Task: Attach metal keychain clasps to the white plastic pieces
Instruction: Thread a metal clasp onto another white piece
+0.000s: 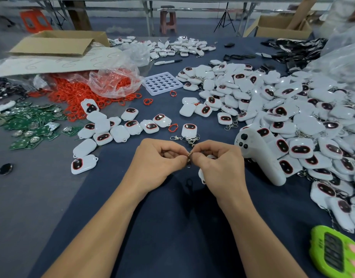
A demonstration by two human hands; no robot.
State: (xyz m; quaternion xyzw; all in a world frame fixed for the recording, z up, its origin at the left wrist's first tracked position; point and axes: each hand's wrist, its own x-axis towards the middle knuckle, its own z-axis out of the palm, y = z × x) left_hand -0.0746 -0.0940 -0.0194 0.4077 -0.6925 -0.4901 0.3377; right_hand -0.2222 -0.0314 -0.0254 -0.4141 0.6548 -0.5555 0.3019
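Left hand (156,159) and right hand (220,165) meet at the fingertips, both pinching the metal clasp (189,157); the white piece (201,175) lies at 5 o'clock, under the right hand.

Hands meet over the dark tabletop (172,217). Left hand (158,157) and right hand (218,167) both pinch a small metal clasp (189,157) in curled fingers (179,153). A white piece (201,174) is tucked under the right palm, mostly hidden. Spare clasps (184,138) lie just beyond. To the right, a big heap of pieces (293,109) with a white controller (258,155) against it. To the left, red rings (76,93) and green boards (30,121). A hole tray (162,83) lies farther back. A green timer (335,253) is at the near right.
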